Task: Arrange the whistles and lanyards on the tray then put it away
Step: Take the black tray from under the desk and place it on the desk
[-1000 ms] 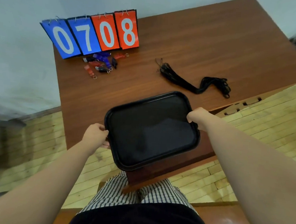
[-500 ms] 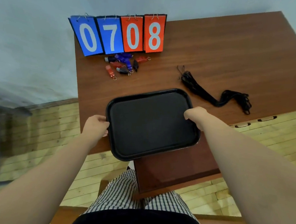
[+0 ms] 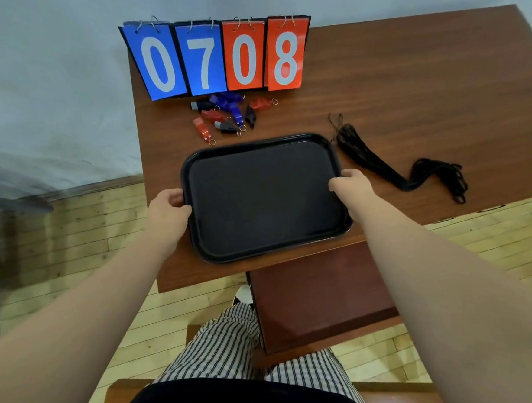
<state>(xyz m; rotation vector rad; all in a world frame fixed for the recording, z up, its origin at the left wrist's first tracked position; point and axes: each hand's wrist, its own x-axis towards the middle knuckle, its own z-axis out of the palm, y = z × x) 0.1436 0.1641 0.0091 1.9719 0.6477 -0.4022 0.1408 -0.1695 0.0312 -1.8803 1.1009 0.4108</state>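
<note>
A black rectangular tray point(image 3: 265, 198) is seen on the near part of a brown wooden table point(image 3: 407, 94), its near long edge lying close to the table's front edge; whether it rests flat on the wood or is held just above it cannot be told. The tray is empty. Its left short rim is gripped by the left hand point(image 3: 167, 208), whose thumb is laid over the rim while the other fingers are curled at the outer side and under it. The right short rim is gripped by the right hand point(image 3: 351, 185), with the fingers curled together over the rim and their tips hidden past it. Just beyond the tray's far left corner a loose cluster of whistles point(image 3: 228, 115) is scattered on the table, in red, black and purple, several with small metal rings; the nearest red one lies just beside the tray's rim. To the right of the tray a bundle of black lanyards point(image 3: 396, 164) is stretched across the wood, apart from the tray. Behind the whistles, at the table's far left edge, a flip scoreboard point(image 3: 218, 58) is stood upright, showing 07 on blue cards and 08 on red cards. Below the table, striped trousers point(image 3: 226, 346) and a pale wooden floor point(image 3: 75, 251) are visible.
</note>
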